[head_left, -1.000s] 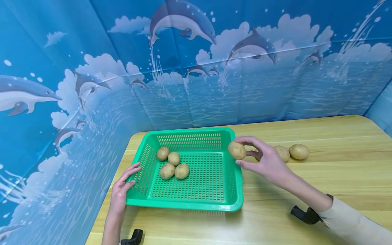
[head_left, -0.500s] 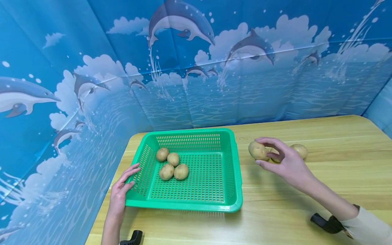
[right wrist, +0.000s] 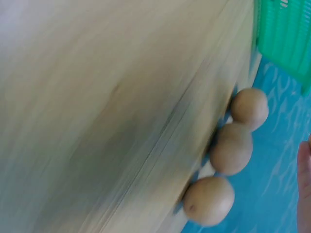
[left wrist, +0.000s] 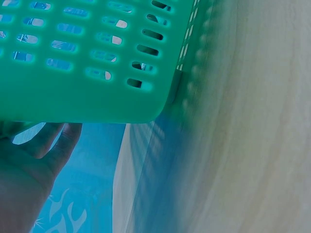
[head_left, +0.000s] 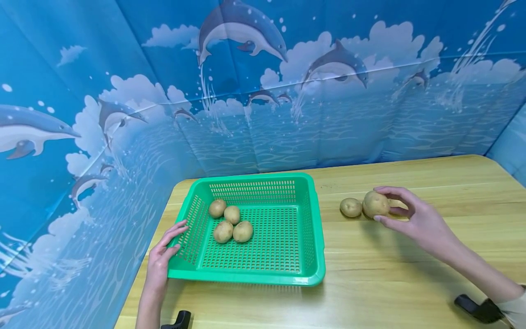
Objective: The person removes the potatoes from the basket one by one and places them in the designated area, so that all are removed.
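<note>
A green perforated plastic basket (head_left: 316, 237) stands on the table, with several potatoes (head_left: 232, 214) grouped in its left half. Across its left rim lie the fairly straight fingers of my left hand (head_left: 158, 260), which rests there; in the left wrist view its fingers (left wrist: 60, 145) meet the basket's edge. Well right of the basket, my right hand (head_left: 423, 224) pinches a potato (head_left: 376, 204) between thumb and fingers. In the head view this potato overlaps the row behind it. One table potato (head_left: 350, 207) shows to its left. The right wrist view has three table potatoes (right wrist: 231, 148) in a row.
The wooden table (head_left: 349, 283) reaches right and toward me around the basket. A blue dolphin-print curtain (head_left: 255, 128) hangs along its back and left side. Each wrist carries a black camera mount (head_left: 476, 308).
My right hand has carried its potato rightward, from over the basket's right rim to in front of the table potatoes. The left hand and the basket stay in place.
</note>
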